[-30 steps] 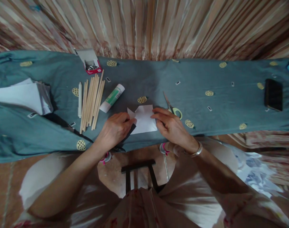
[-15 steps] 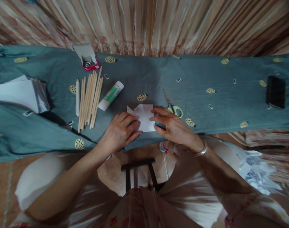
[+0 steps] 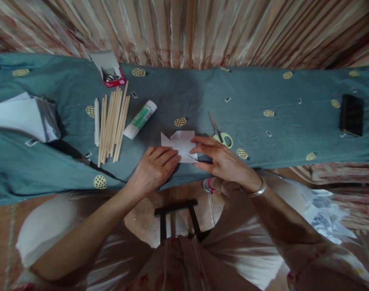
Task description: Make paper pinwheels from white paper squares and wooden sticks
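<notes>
- We see the folded white paper [image 3: 184, 142] near the middle of the frame, lying on the green cloth [image 3: 248, 93].
- Our left hand [image 3: 156, 166] rests on its left part, fingers side by side; we cannot tell whether they pinch it.
- Our right hand [image 3: 222, 160] is at its right edge, fingers and thumb spread apart.
- Just beyond that hand we have scissors [image 3: 222, 138] with pale green handles.
- Left of centre lie a green-and-white tube [image 3: 140, 120] and a bundle of wooden sticks [image 3: 112, 127].
- At upper left we see an open box [image 3: 115, 83] with small metal pieces.
- A paper stack [image 3: 16, 117] lies at the left edge.
</notes>
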A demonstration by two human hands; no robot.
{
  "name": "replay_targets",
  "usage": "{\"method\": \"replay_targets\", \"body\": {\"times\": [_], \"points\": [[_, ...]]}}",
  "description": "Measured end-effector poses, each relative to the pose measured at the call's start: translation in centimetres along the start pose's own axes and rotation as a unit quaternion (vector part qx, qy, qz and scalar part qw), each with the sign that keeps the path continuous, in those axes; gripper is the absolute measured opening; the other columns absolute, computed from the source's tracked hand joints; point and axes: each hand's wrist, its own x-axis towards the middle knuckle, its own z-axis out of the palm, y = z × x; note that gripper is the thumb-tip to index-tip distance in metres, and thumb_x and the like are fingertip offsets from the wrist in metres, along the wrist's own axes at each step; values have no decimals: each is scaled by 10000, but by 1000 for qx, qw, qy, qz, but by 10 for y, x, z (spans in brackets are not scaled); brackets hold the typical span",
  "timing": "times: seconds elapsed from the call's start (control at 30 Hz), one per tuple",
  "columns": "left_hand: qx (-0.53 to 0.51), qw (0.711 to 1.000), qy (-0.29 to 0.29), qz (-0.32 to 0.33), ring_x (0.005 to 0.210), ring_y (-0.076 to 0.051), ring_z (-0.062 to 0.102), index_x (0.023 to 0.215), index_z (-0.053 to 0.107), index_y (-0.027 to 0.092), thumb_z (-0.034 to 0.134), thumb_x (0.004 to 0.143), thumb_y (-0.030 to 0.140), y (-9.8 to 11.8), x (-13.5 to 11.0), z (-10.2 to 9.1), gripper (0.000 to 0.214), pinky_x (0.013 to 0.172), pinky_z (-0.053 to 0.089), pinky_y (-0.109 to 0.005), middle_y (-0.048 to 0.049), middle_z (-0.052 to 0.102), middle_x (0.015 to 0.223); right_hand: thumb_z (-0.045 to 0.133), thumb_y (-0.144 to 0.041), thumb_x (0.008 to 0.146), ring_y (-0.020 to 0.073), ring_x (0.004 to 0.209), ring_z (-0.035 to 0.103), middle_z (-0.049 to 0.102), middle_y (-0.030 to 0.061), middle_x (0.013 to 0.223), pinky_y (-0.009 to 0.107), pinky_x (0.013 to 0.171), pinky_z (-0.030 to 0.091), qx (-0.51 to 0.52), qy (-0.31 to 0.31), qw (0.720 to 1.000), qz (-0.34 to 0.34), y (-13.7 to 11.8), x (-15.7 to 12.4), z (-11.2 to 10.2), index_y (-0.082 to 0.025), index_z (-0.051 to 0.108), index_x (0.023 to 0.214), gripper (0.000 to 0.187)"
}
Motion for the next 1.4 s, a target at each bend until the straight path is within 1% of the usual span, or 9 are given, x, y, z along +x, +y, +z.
{"method": "replay_targets", "body": {"times": [0.1, 0.2, 0.3, 0.47, 0.6, 0.77, 0.93, 1.1, 1.4], "points": [[-3, 1000, -1, 9, 993, -252, 676, 1039, 691, 127, 568, 951, 148, 0, -2, 0, 153, 773, 488, -374, -113, 751, 1108, 653, -172, 883, 235, 1196, 630, 659, 122, 1285, 443, 1045, 491, 58, 15, 998, 5, -2, 2, 2, -182, 720, 979, 117], [-11, 1000, -5, 13, 1002, -250, 675, 1020, 697, 135, 560, 955, 145, 1, -2, -1, 152, 784, 490, -377, -107, 752, 1107, 647, -176, 892, 211, 1159, 649, 702, 99, 1189, 412, 1028, 498, 110, 19, 994, 13, -3, 5, 6, -191, 729, 897, 83], [-16, 1000, -5, 17, 1010, -255, 673, 1018, 700, 130, 567, 950, 145, 3, -2, -1, 151, 783, 493, -377, -104, 753, 1097, 638, -190, 903, 206, 1154, 648, 719, 80, 1126, 414, 1022, 499, 134, 34, 990, 19, -3, 8, 12, -199, 728, 869, 96], [-25, 1000, -4, 10, 1012, -255, 669, 1009, 705, 124, 575, 946, 159, 5, -3, 0, 148, 788, 496, -377, -113, 747, 1101, 553, -197, 953, 216, 1115, 649, 703, 92, 1142, 430, 1004, 501, 94, 69, 993, 7, -4, 15, 22, -190, 736, 898, 191], [-32, 999, -10, 5, 1043, -257, 662, 1018, 708, 131, 555, 954, 156, 5, -4, -1, 167, 805, 502, -383, -114, 744, 1116, 596, -198, 926, 228, 1089, 648, 699, 85, 1112, 424, 985, 504, 74, 94, 993, 10, -6, 19, 27, -195, 735, 849, 159], [-36, 999, -12, 2, 1041, -262, 666, 1007, 709, 130, 556, 955, 161, 5, -5, -2, 165, 809, 507, -393, -112, 745, 1106, 620, -186, 903, 230, 1083, 647, 695, 84, 1102, 425, 987, 496, 85, 110, 990, 28, -8, 21, 29, -197, 711, 817, 125], [-40, 999, -7, 4, 1052, -268, 665, 1010, 706, 120, 572, 943, 151, 6, -5, 0, 153, 807, 507, -396, -126, 743, 1107, 622, -193, 904, 241, 1108, 636, 687, 102, 1122, 430, 991, 491, 75, 116, 990, 19, -9, 23, 33, -187, 687, 817, 108], [-34, 999, 5, 6, 1041, -263, 676, 998, 701, 111, 573, 945, 155, 5, -6, 0, 145, 814, 519, -386, -119, 753, 1087, 609, -203, 918, 240, 1126, 624, 681, 94, 1148, 439, 1004, 482, 57, 120, 991, 10, -9, 24, 38, -201, 668, 836, 101], [-67, 997, -15, -21, 1089, -258, 671, 1199, 635, 120, 541, 961, 175, 5, -10, 1, 262, 862, 523, -401, -141, 735, 1142, 626, -210, 912, 244, 1120, 631, 682, 107, 1148, 429, 990, 495, 53, 119, 991, 11, -9, 25, 38, -193, 659, 829, 91]]}}
